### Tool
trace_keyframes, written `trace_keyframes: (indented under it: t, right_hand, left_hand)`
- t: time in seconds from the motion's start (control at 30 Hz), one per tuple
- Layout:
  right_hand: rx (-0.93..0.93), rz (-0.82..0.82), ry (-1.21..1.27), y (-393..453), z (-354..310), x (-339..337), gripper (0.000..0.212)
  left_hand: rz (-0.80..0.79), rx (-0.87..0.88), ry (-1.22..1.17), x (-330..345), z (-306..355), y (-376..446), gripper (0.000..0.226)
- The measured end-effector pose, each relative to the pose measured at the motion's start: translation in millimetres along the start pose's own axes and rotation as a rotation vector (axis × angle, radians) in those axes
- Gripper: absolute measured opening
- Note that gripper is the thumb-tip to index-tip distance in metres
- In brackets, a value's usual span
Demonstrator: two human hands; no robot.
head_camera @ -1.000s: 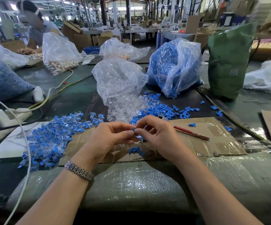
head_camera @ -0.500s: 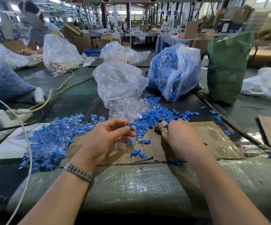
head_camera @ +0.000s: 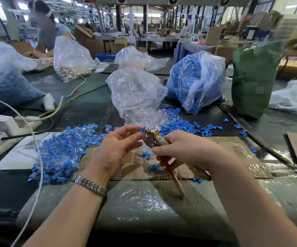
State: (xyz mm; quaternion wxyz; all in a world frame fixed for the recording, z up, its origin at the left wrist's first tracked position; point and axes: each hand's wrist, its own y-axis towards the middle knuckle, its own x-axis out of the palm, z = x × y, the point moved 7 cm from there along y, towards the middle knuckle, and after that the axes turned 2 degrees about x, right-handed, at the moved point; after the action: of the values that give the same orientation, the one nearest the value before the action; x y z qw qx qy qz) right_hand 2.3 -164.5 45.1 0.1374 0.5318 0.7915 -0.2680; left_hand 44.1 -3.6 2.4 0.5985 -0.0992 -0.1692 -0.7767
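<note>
Work table (head_camera: 83,111): dark green, spans the whole view. A strip of bubble wrap (head_camera: 144,202) covers its near edge.

Green sack (head_camera: 254,81): upright, toward the table's far right.

Bag of blue parts (head_camera: 194,81): just left of the sack, toward the far edge.

Clear bag (head_camera: 135,93): at the table's centre, its mouth spilling clear parts toward the near edge.

Cardboard sheet (head_camera: 233,148): flat along the near edge, beneath both hands.

Heap of blue-and-clear pieces (head_camera: 62,148): left of the cardboard, lapping over its left edge.

Right hand (head_camera: 185,150): above the cardboard, fingers curled round the pliers' handles.

Left hand (head_camera: 115,148): above the cardboard's left part, palm up, fingers half curled. Whether it pinches anything cannot be told.

Pliers (head_camera: 150,139): metal head between the two hands, pointing at the left fingertips. The handles slant down toward the near edge.

Blue piece (head_camera: 142,129): at the tip of the left forefinger, touching the pliers' head, well above the cardboard.
</note>
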Motion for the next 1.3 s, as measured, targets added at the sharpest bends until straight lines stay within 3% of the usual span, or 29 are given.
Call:
trace_keyframes:
  t: [0.27,0.57,0.77,0.87,0.93,1.0,1.07,1.2,1.3]
  right_hand:
    - [-0.003,0.020,-0.118,1.7,3.3,6.3,0.025]
    - [0.005,0.146,-0.225,2.7,6.7,18.6,0.036]
    - [0.040,0.114,-0.160,-1.5,6.3,14.4,0.044]
    - [0.071,0.152,-0.121,-7.4,11.9,-8.5,0.038]
    - [0.097,0.311,-0.260,-8.5,17.1,-36.0,0.035]
    - [0.154,0.471,-0.464,-6.9,25.2,-60.1,0.039]
    - [0.234,0.532,-0.617,-1.2,36.7,-70.5,0.044]
    - [0.322,0.520,-0.752,14.0,62.1,-66.1,0.058]
    - [0.341,0.546,-0.838,19.8,69.9,-61.1,0.067]
  left_hand:
    - [-0.021,0.025,0.159,1.4,-1.0,0.0,0.023]
    - [-0.004,0.033,0.277,-2.8,-5.7,1.7,0.025]
    - [0.024,0.063,0.362,-4.0,-1.2,-0.1,0.020]
    - [0.259,0.180,0.522,-22.0,15.1,-3.9,0.011]
    - [0.552,0.258,0.847,-39.9,31.1,-10.8,0.017]
    - [0.684,0.305,1.075,-40.0,42.9,-18.1,0.026]
    - [0.538,0.303,1.031,-28.1,41.9,-16.5,0.020]
    - [0.022,0.115,1.013,6.1,14.9,-14.2,0.005]
    - [-0.092,0.078,1.004,11.1,8.3,-13.6,0.009]
